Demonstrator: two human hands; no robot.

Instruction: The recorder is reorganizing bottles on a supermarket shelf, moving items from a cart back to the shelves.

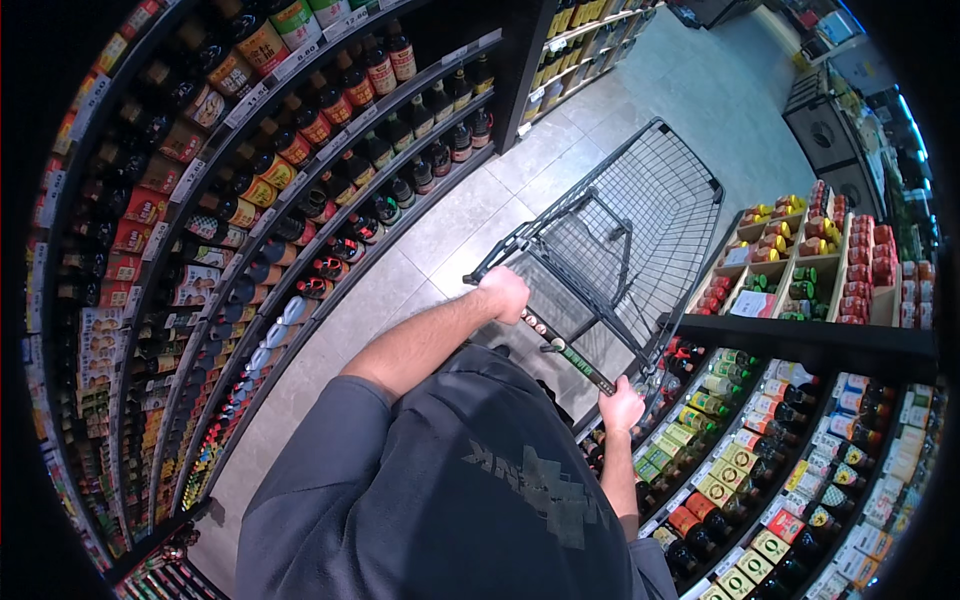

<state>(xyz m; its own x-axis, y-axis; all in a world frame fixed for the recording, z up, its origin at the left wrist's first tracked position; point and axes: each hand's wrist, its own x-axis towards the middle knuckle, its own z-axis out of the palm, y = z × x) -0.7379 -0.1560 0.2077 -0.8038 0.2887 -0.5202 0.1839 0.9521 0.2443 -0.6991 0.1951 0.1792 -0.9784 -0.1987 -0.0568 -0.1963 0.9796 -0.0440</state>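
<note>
In front of me stands a dark wire shopping cart, with no goods visible in its basket. Its push handle runs crosswise before my body and bears printed signs. My left hand is wrapped around the handle's left end. Around the right end closes my right hand, the arm bent at my side. Behind the handle, the folding child-seat frame shows inside the cart.
Shelves of bottled sauces with price tags curve along my left. More bottle shelves line my right, close beside the cart. A wooden display bin holds jars at the front right. Grey floor tiles continue ahead past a further shelf.
</note>
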